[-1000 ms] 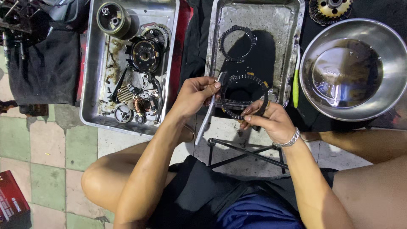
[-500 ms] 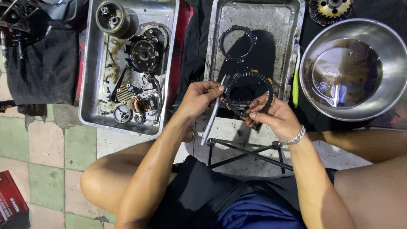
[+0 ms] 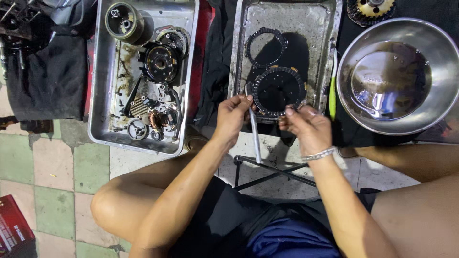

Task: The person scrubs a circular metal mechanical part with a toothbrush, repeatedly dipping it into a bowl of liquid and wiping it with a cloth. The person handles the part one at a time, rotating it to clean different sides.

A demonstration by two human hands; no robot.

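Nearest, the left hand (image 3: 233,116) pinches a slim metal rod (image 3: 255,138) between thumb and fingers, its shaft hanging down over the near edge of the right-hand metal tray (image 3: 306,14). Just beside it, the right hand (image 3: 306,125) closes on the near rim of a dark toothed ring plate (image 3: 278,91), holding it just over the tray's near end. The plate looks oily, so a firm fingertip hold on the rim, kept level, seems wise while the rod works along the edge. A second ring (image 3: 266,47) lies flat further in, towards the tray's far left corner. Right of the tray sits a steel bowl (image 3: 444,102) of liquid; to the left, another tray (image 3: 103,86) holds engine parts.
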